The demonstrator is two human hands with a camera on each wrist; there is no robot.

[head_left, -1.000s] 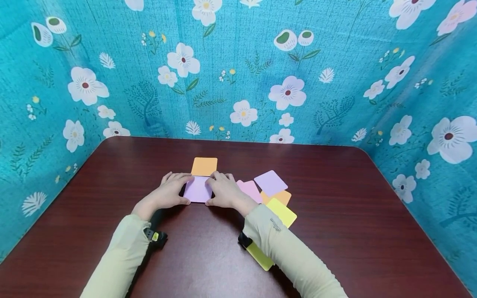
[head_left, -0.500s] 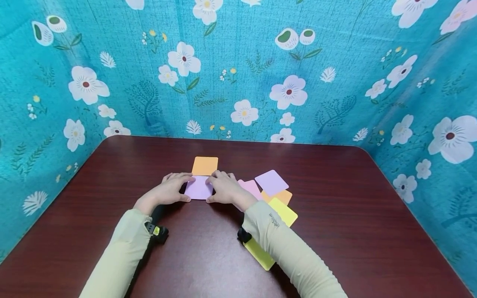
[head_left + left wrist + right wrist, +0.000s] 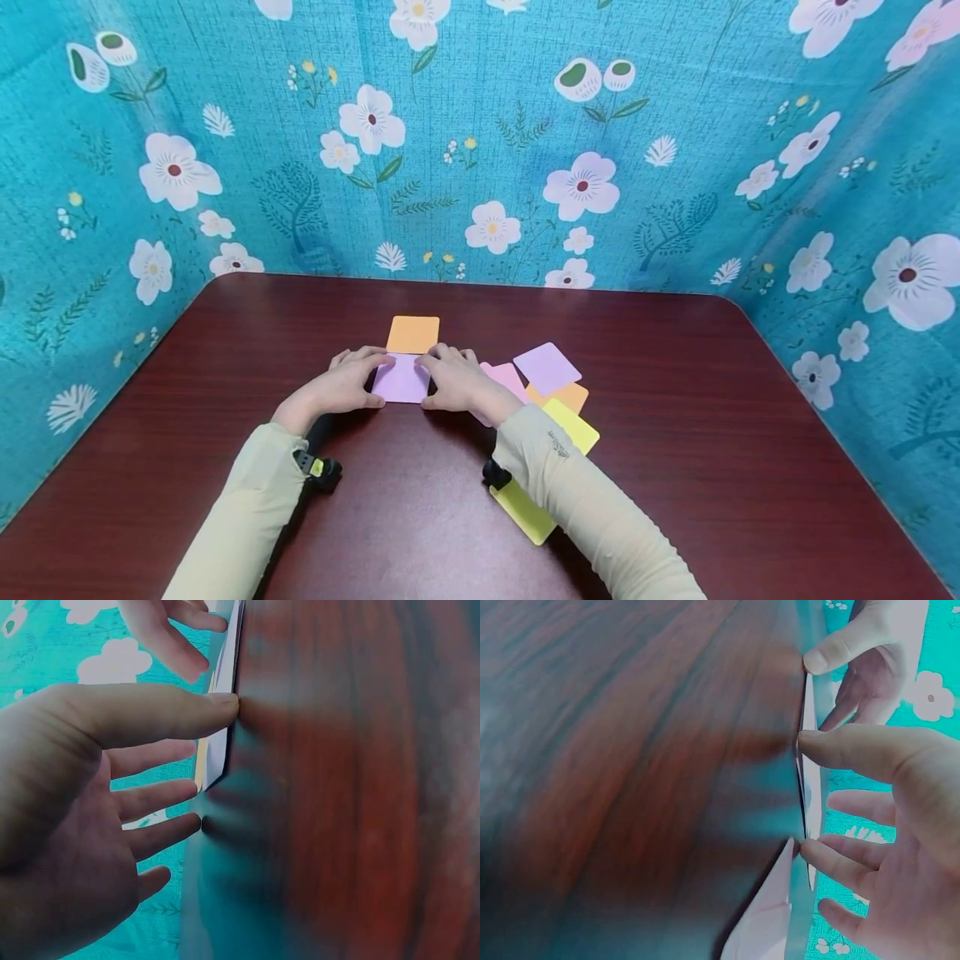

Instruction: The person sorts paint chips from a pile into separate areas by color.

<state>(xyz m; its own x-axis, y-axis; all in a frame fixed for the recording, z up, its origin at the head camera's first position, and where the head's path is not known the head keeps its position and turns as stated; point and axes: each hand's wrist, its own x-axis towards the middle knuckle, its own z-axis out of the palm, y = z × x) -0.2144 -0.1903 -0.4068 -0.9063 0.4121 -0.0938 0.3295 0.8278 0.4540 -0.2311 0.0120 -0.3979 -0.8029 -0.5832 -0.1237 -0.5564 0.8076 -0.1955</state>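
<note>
A lilac square card with rounded corners lies flat on the table between my two hands. Its far edge meets the near edge of an orange square card. At the left side, my left hand touches the lilac card with thumb and forefinger, its fingers spread and fairly straight in the left wrist view. My right hand mirrors it on the right side, thumb at the near corner and forefinger farther up. In the right wrist view both thumbs touch the near edge of the thin lilac card.
Right of my right hand lie a pink card, a second lilac card, another orange card and a yellow card, partly overlapping. A yellow-green card shows under my right forearm. A flowered curtain surrounds the table.
The near edge of the lilac card has shifted slightly away from me, with the card against the orange one. Both hands keep nearly the same place. The other cards have not moved.
</note>
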